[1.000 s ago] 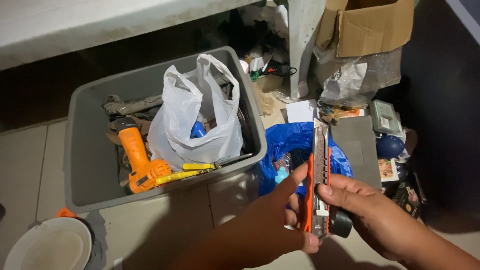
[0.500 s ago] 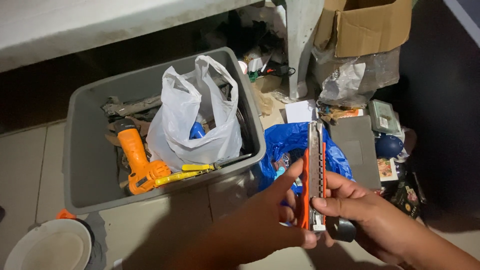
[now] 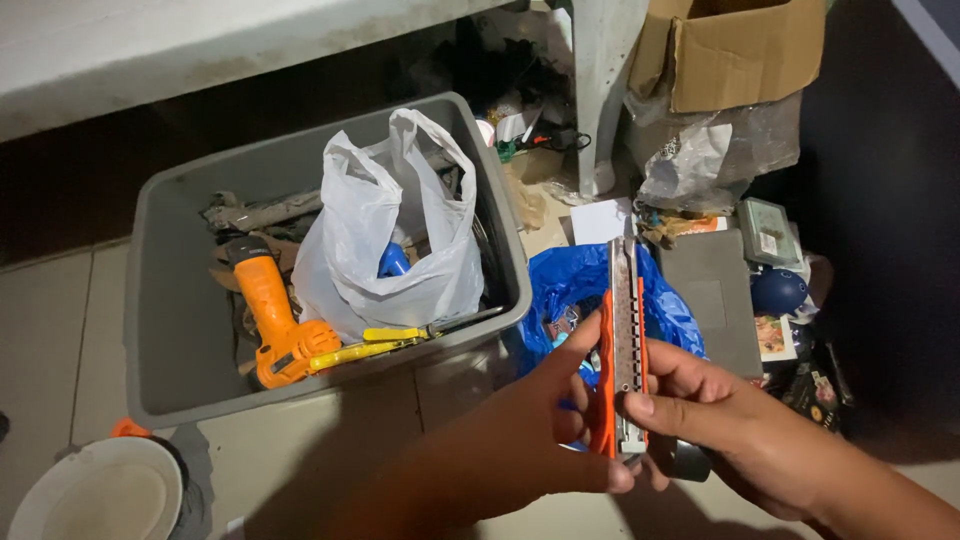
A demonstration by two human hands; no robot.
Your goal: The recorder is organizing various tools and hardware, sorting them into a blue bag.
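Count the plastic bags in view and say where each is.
3: white bag in the grey bin; blue bag beside it; clear bag under the cardboard box. Others may be hidden.

Looks like a home storage/utility corner, prob. under a workbench: tiled floor point(image 3: 60, 330), grey plastic tub point(image 3: 170, 330) w/ an orange power drill point(image 3: 275, 320) & misc. tools, torn cardboard box point(image 3: 740, 50), plastic bags, clutter on the floor.

tiled floor point(image 3: 60, 330) | grey bin point(image 3: 165, 330) | blue bag point(image 3: 580, 285) | white bucket point(image 3: 95, 495) | cardboard box point(image 3: 740, 50)
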